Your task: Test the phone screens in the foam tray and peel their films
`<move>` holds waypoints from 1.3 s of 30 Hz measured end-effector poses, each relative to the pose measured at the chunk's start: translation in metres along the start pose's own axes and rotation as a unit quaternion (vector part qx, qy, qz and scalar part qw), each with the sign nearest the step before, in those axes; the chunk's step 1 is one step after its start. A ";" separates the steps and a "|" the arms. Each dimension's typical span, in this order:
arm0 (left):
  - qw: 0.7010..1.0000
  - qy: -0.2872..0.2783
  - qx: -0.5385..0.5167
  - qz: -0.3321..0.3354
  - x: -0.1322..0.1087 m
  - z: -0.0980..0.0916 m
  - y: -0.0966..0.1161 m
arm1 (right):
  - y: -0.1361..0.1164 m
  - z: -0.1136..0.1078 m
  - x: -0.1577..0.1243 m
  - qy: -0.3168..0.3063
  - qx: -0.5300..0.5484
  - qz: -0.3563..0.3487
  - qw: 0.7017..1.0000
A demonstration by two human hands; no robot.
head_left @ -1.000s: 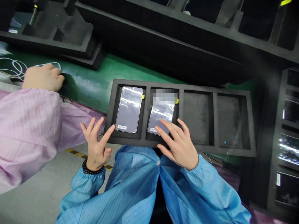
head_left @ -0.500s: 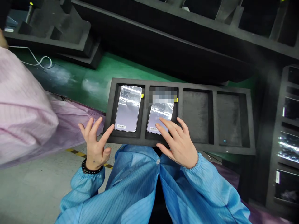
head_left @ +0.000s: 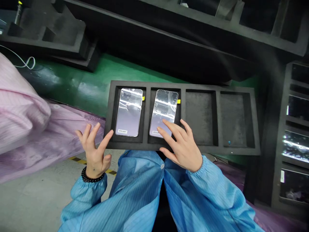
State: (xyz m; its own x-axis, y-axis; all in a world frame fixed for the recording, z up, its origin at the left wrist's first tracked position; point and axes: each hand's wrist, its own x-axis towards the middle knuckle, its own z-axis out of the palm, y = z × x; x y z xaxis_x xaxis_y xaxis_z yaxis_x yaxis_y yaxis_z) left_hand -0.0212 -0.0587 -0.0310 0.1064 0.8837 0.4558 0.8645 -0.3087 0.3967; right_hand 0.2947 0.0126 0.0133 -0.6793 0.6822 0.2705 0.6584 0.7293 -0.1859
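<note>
A black foam tray (head_left: 183, 119) with a row of compartments lies in front of me. In its leftmost compartment is a film-covered smartphone (head_left: 129, 112) with a white barcode label and a yellow tab. The compartment beside it holds a second, similar smartphone (head_left: 164, 111), slightly tilted. My right hand (head_left: 182, 145) has its fingers spread over the lower part of this second phone; whether the fingertips touch it I cannot tell. My left hand (head_left: 96, 149) is held with fingers apart at the tray's left edge, its index finger near the lower left corner.
More foam trays stand at the back (head_left: 217, 35), at the upper left (head_left: 62, 42) and on the right (head_left: 278, 145), the right one holding phones. A co-worker's pink sleeve (head_left: 21, 103) is close on the left. The tabletop (head_left: 103, 74) is green.
The view has shifted a little, so the tray sits slightly further left. Both hands keep nearly the same pose over the tray. The co-worker's sleeve has moved slightly left and down.
</note>
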 end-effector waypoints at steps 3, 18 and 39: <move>0.999 -0.035 0.007 -0.006 0.001 0.000 0.001 | 0.000 -0.001 0.001 -0.030 -0.011 -0.010 0.999; 1.000 -0.009 -0.001 -0.001 0.001 -0.001 0.002 | 0.000 0.001 0.001 -0.015 0.024 0.014 1.000; 0.995 -0.088 -0.037 -0.033 0.090 0.031 0.023 | 0.033 -0.011 0.014 0.112 -0.010 0.158 0.981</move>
State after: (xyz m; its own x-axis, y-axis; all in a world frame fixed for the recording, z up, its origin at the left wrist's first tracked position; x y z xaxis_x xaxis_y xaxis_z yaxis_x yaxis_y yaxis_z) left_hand 0.0231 0.0248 -0.0053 0.1397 0.9488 0.2832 0.8347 -0.2667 0.4819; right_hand 0.3110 0.0457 0.0216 -0.3545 0.8438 0.4029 0.8319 0.4813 -0.2761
